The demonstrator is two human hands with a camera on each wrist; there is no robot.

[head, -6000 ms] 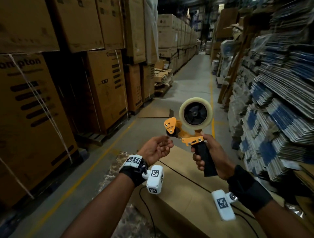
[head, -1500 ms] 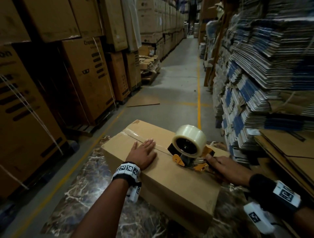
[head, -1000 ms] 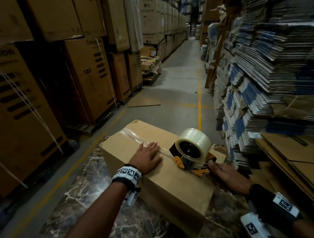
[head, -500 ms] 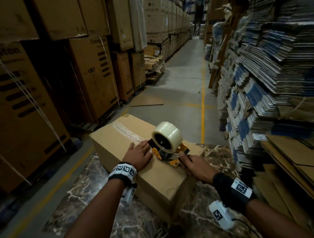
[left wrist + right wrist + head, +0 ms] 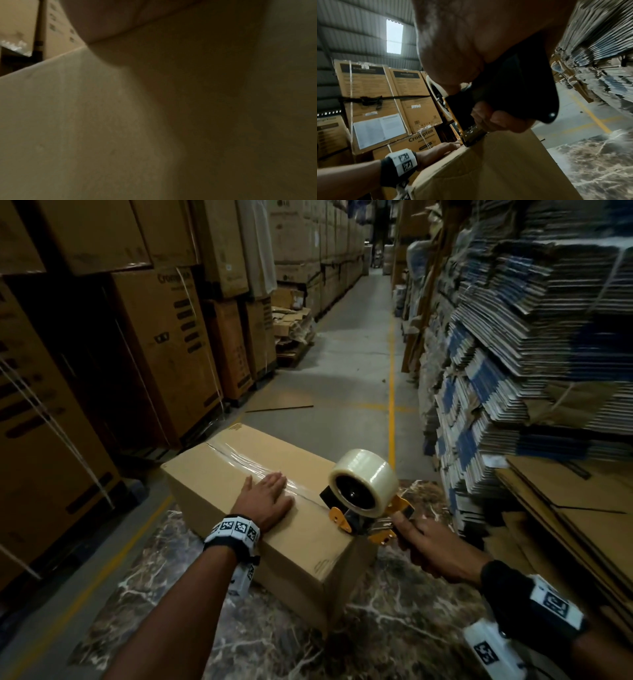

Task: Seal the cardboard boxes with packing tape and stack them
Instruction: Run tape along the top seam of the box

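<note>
Pressing flat on the cardboard box [image 5: 219, 474], left hand [image 5: 265, 496]; right hand [image 5: 435, 549] gripping tape dispenser [image 5: 363, 501].

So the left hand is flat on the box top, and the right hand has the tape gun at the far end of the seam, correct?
Not quite. In the head view the tape gun is at the near end of the cardboard box. The left hand lies flat on top; the right hand grips the handle.

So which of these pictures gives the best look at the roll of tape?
The head view: the tape roll shows whole, sitting on its dispenser at the near end of the box. The right wrist view catches only a sliver of its edge behind the right hand. The left wrist view shows none of it, just cardboard.
</note>
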